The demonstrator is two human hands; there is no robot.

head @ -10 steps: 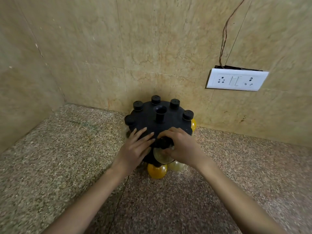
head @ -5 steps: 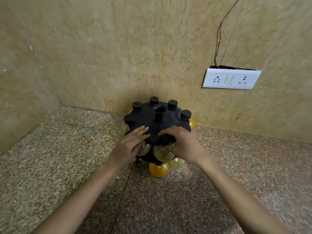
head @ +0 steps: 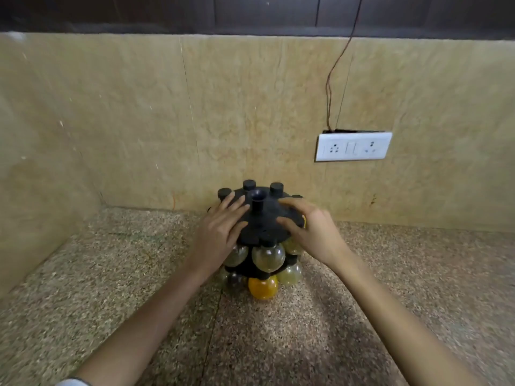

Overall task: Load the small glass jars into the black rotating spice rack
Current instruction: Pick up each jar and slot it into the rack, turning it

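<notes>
The black rotating spice rack (head: 262,225) stands on the speckled counter against the back wall. Round glass jars with black caps hang in two tiers: a pale jar (head: 268,256) at the upper front, an orange jar (head: 262,286) below it, and others beside them. More caps (head: 276,188) stick up along the rack's far rim. My left hand (head: 220,232) lies flat on the left of the top disc, fingers spread. My right hand (head: 312,232) arches over the right rim, thumb and fingers pressed on the disc.
A white socket plate (head: 354,147) sits on the tiled back wall to the right, with a thin wire (head: 338,87) running up from it. A side wall (head: 33,190) closes the corner on the left. The granite counter (head: 278,344) stretches toward me.
My right hand has let go of the front jar, which now hangs in the upper tier. Both hands moved up onto the top disc. The camera tilted upward.
</notes>
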